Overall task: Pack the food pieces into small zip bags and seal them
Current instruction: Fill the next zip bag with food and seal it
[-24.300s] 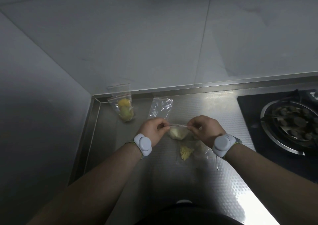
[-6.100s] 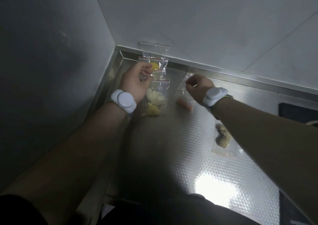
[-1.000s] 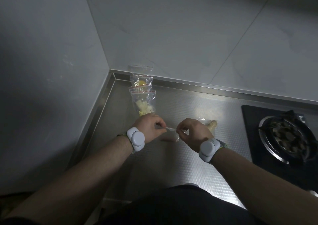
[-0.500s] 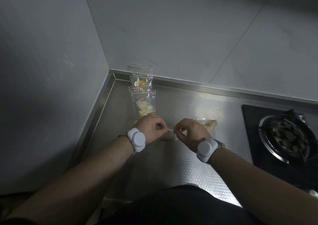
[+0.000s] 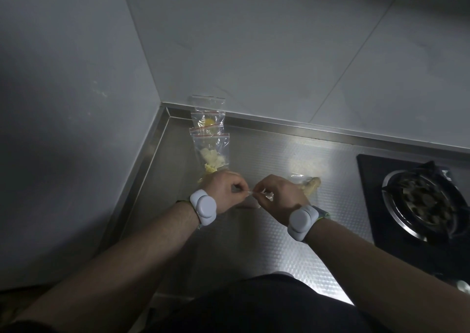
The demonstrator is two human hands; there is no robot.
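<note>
Both hands have drawn closer together than half a second ago: the left hand (image 5: 223,190) and right hand (image 5: 279,197) each pinch the top edge of a small zip bag (image 5: 256,196) above the steel counter (image 5: 279,243). Two filled bags (image 5: 211,152) lie at 11 o'clock of them; no writing is legible.

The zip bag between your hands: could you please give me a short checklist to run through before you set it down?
1. Left hand grip on the zip bag: ok, pinching its top edge.
2. Right hand grip: ok, pinching the same edge.
3. Seal closed along its whole length: cannot tell.
4. Food inside: cannot tell, hidden by the hands.
5. Bare counter nearby: ok.
6. Clear of the burner: ok.
</note>
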